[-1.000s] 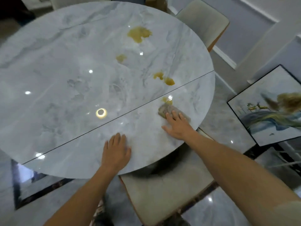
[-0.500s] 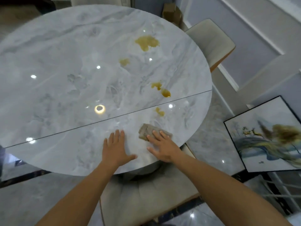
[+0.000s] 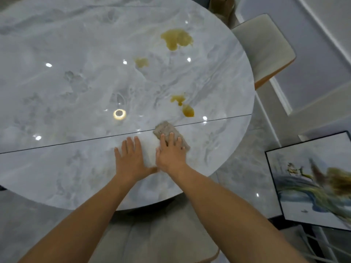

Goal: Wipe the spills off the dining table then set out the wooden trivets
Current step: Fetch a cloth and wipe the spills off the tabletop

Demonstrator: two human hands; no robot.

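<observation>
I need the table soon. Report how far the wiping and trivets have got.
Done: little visibly; nothing near the cloth is stained. In hand: the right hand presses a cloth flat at the table seam; the left hand braces. Left: yellow spills at. No trivets are in view.

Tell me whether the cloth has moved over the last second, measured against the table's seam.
Yes. The cloth went from near the seam back toward the table's near edge, then forward again; it now lies across the seam under the right hand.
</observation>
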